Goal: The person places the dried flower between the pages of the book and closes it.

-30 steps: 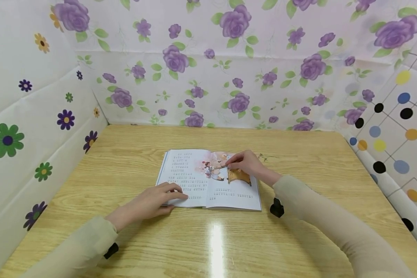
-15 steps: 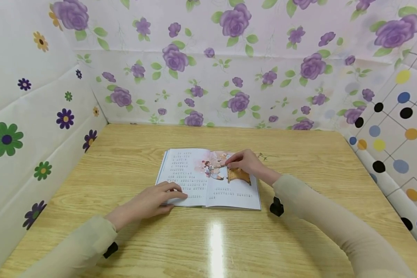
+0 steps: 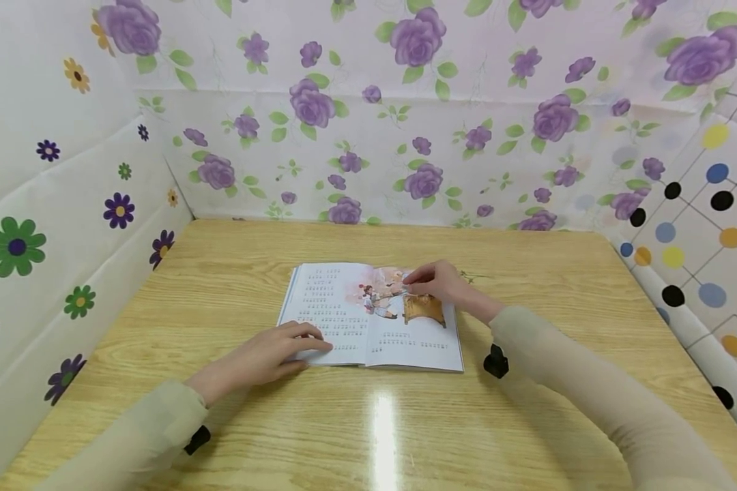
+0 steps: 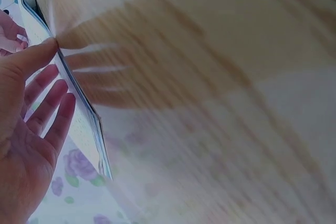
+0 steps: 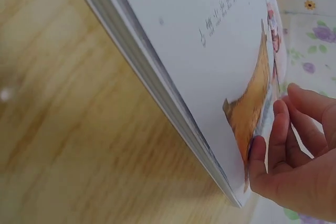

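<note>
An open picture book [image 3: 338, 314] lies on the wooden table, with printed text on the left page and a coloured illustration [image 3: 383, 293] across the fold. My left hand [image 3: 276, 354] rests at the book's lower left corner. In the left wrist view, its thumb [image 4: 39, 59] touches the book's bottom edge and the other fingers spread loosely over the page. My right hand [image 3: 445, 283] rests on the upper part of the right page, beside a tan scroll drawing [image 3: 424, 309]. In the right wrist view, its slightly bent fingers [image 5: 281, 124] touch the page with nothing visible between them.
The wooden table [image 3: 381, 423] extends around the book. Behind it hangs a cloth [image 3: 356, 136] with purple roses; a daisy-patterned cloth [image 3: 49, 204] stands at the left and a dotted one [image 3: 694, 273] at the right. A black wrist device [image 3: 496, 361] sits under the right sleeve.
My right hand has shifted slightly up and to the right over the page, uncovering more of the scroll drawing. The left hand and the book stay in place.
</note>
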`<state>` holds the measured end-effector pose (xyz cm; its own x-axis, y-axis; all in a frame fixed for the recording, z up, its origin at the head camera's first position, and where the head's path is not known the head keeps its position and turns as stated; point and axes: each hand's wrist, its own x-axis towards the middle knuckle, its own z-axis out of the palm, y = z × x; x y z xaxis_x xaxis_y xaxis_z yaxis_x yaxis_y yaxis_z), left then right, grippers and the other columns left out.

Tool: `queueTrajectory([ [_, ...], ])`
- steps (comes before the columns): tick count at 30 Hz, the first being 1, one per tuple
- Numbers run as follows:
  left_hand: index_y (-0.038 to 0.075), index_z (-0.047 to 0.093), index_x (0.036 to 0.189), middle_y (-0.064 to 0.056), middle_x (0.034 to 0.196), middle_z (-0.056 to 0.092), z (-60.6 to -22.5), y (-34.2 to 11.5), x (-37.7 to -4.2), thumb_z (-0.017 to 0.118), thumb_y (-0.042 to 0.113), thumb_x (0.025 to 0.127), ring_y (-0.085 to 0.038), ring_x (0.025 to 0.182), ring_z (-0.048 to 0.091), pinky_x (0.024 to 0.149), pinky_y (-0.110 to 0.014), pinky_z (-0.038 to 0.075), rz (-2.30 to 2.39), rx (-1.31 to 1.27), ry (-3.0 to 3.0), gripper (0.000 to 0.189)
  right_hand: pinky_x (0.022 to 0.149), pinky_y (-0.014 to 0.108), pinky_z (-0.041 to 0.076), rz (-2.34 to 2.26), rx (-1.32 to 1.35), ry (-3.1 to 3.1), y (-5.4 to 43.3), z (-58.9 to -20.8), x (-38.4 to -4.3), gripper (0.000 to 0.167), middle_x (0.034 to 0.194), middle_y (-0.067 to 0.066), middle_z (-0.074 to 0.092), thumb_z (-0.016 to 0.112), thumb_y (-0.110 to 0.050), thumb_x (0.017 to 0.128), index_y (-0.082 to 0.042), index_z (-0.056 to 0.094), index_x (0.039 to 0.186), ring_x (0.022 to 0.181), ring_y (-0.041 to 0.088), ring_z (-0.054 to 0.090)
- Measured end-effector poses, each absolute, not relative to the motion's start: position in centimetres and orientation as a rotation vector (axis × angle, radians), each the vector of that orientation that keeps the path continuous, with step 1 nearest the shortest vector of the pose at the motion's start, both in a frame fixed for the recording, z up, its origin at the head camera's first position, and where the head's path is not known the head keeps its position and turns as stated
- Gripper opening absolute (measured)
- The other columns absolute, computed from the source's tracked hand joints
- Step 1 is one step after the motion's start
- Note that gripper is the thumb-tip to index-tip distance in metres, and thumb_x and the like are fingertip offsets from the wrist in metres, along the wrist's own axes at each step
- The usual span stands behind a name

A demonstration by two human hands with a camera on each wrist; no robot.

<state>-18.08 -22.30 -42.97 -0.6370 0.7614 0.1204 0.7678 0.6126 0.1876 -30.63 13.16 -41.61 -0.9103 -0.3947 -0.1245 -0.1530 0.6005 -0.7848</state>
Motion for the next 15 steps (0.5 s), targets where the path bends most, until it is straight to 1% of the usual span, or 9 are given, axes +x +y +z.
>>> queueTrajectory([
  [3, 0.02, 0.065, 0.13, 0.002, 0.127, 0.063, -42.9, -22.5, -18.1, 0.072, 0.009, 0.089, -0.018, 0.118, 0.059, 0.098, -0.037, 0.053, -0.369, -1.32, -2.813, 0.043, 0.066, 0.027, 0.05, -1.177, -0.464, 2.594, 13.8, -41.2, -31.0, 0.023, 0.109, 0.015, 0.073, 0.067, -0.016, 0.094, -0.007, 0.073, 0.114, 0.082, 0.022, 0.063],
  [7, 0.019, 0.066, 0.128, 0.001, 0.127, 0.063, -42.8, -22.8, -18.0, 0.071, 0.005, 0.089, -0.018, 0.119, 0.06, 0.099, -0.038, 0.052, -0.391, -1.286, -2.853, 0.042, 0.071, 0.028, 0.053, -1.138, -0.493, 2.673, 14.8, -40.8, -31.6, 0.024, 0.111, 0.014, 0.072, 0.064, -0.013, 0.095, -0.007, 0.072, 0.117, 0.09, 0.023, 0.066],
  [10, 0.018, 0.067, 0.127, 0.001, 0.127, 0.063, -42.8, -23.2, -17.9, 0.07, 0.003, 0.089, -0.018, 0.118, 0.06, 0.099, -0.039, 0.052, -0.411, -1.261, -2.877, 0.041, 0.073, 0.029, 0.052, -1.121, -0.532, 2.72, 15.5, -40.5, -32.0, 0.026, 0.113, 0.016, 0.071, 0.061, -0.009, 0.096, -0.006, 0.07, 0.12, 0.094, 0.026, 0.065],
  [12, 0.018, 0.067, 0.126, 0.0, 0.126, 0.063, -42.8, -23.4, -17.8, 0.07, 0.002, 0.089, -0.018, 0.117, 0.06, 0.098, -0.039, 0.052, -0.424, -1.247, -2.884, 0.041, 0.076, 0.031, 0.053, -1.102, -0.555, 2.743, 16.0, -40.3, -32.2, 0.029, 0.116, 0.016, 0.07, 0.06, -0.008, 0.096, -0.007, 0.068, 0.123, 0.098, 0.027, 0.064],
  [15, 0.017, 0.068, 0.124, -0.002, 0.124, 0.064, -42.9, -23.9, -17.6, 0.07, -0.001, 0.088, -0.019, 0.114, 0.061, 0.095, -0.039, 0.054, -0.448, -1.226, -2.875, 0.041, 0.084, 0.037, 0.054, -1.06, -0.603, 2.772, 16.6, -40.1, -32.5, 0.033, 0.123, 0.016, 0.068, 0.059, -0.007, 0.095, -0.007, 0.066, 0.127, 0.105, 0.03, 0.063],
])
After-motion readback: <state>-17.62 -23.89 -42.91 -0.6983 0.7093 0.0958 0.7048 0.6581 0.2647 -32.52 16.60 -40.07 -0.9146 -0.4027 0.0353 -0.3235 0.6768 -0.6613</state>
